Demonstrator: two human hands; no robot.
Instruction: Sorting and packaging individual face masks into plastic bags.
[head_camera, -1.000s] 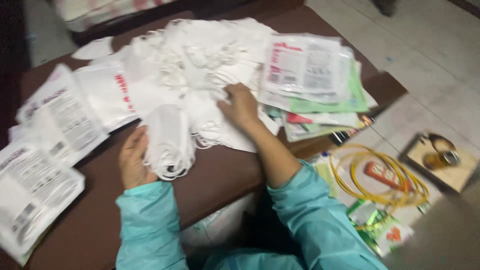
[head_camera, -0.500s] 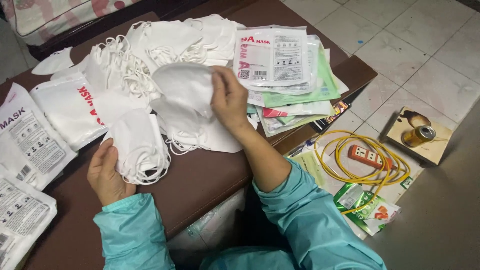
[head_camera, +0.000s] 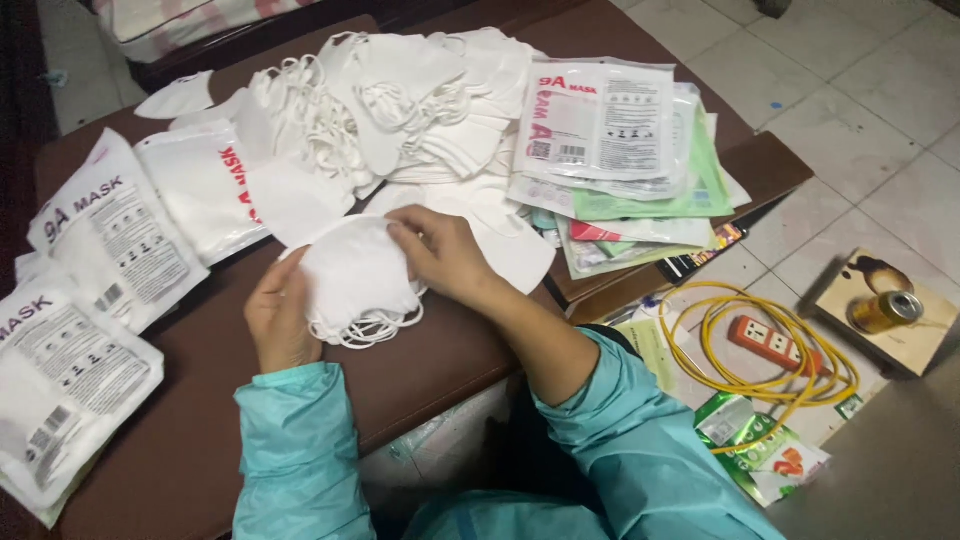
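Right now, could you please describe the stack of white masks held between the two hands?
The stack of white masks is a small pile of folded, cup-shaped masks of soft fabric-like material, their thin ear loops dangling below. It rests on the brown table. The left hand grips its left edge; the right hand presses its upper right.

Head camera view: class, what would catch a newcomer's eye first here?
Both hands, the left hand and the right hand, hold a stack of white masks over the brown table. Behind lies a heap of loose white masks. On the floor at the right, a yellow cable coils around an orange power strip.
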